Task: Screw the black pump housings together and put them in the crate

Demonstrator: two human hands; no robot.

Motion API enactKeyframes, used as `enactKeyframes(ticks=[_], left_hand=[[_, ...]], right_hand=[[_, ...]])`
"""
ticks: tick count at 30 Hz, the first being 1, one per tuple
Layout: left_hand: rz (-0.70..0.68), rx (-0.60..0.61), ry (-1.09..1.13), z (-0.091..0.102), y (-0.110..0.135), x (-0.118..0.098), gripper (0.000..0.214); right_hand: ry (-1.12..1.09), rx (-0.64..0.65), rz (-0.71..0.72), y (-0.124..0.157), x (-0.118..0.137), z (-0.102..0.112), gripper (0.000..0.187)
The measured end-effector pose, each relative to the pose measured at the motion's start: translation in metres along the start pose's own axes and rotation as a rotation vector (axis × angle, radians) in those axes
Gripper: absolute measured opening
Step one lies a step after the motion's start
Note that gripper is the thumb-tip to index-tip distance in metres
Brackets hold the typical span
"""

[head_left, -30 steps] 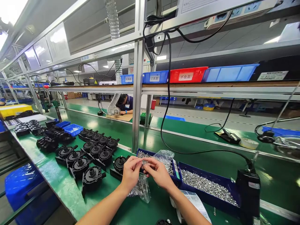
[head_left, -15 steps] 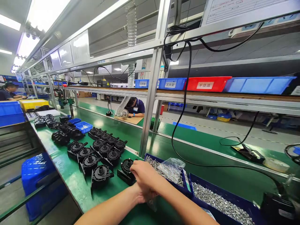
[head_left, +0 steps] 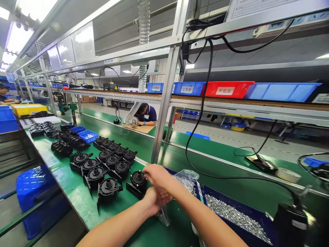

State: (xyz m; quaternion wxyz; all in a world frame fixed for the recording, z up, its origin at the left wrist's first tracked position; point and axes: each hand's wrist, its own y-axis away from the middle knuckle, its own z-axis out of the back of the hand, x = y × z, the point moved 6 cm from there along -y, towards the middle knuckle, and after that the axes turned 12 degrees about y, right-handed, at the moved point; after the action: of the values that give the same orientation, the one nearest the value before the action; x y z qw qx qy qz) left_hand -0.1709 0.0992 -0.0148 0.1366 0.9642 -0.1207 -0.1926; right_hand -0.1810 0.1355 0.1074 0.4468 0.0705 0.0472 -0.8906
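A black round pump housing (head_left: 138, 179) with a raised centre stub sits on the green bench, small bright screw heads showing around its rim. At its right edge, my right hand (head_left: 157, 176) has its fingers bent down in a pinch; whatever they hold is hidden. Below and crossing under it, my left hand (head_left: 153, 201) is palm up with curled fingers, and its contents cannot be made out. A piece of clear plastic (head_left: 163, 216) shows under the left hand. Several similar black housings (head_left: 108, 187) stand in rows to the left.
Right of my hands are a blue bin of screws (head_left: 189, 185), partly covered by a clear bag, and a dark blue bin of small metal parts (head_left: 235, 214). A metal post (head_left: 164, 103) rises behind them. A black cable (head_left: 191, 144) hangs across. A co-worker (head_left: 149, 115) bends over the far bench.
The view has shifted slightly. My right hand has drawn a little right off the housing, uncovering more of its rim and screw heads. More clear plastic shows below my left hand.
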Motion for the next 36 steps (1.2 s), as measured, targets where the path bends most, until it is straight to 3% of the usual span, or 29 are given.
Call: enactKeyframes(ticks=[4, 9, 12, 16, 20, 26, 36], left_hand=[[-0.006, -0.04, -0.009, 0.0, -0.003, -0.004, 0.029], [-0.048, 0.043, 0.016, -0.011, 0.005, -0.012, 0.05], [-0.082, 0.136, 0.065, -0.02, 0.01, -0.018, 0.057], [-0.097, 0.157, 0.132, -0.024, 0.014, -0.023, 0.063], [-0.134, 0.153, 0.147, -0.024, 0.014, -0.026, 0.064], [-0.168, 0.177, 0.115, -0.026, 0.017, -0.03, 0.063], [-0.229, 0.241, -0.025, -0.026, 0.011, -0.029, 0.063]], right_hand=[[-0.067, 0.117, -0.217, 0.023, -0.068, -0.026, 0.02], [-0.196, 0.193, -0.269, 0.045, -0.088, -0.059, 0.02], [-0.238, 0.105, -0.344, 0.053, -0.09, -0.062, 0.02], [-0.278, -0.134, -0.476, 0.072, -0.097, -0.046, 0.012], [-0.376, -0.288, -0.426, 0.099, -0.079, -0.028, 0.021], [-0.449, -0.294, -0.245, 0.119, -0.03, -0.025, 0.015], [-0.437, -0.296, -0.118, 0.113, -0.016, -0.027, 0.022]])
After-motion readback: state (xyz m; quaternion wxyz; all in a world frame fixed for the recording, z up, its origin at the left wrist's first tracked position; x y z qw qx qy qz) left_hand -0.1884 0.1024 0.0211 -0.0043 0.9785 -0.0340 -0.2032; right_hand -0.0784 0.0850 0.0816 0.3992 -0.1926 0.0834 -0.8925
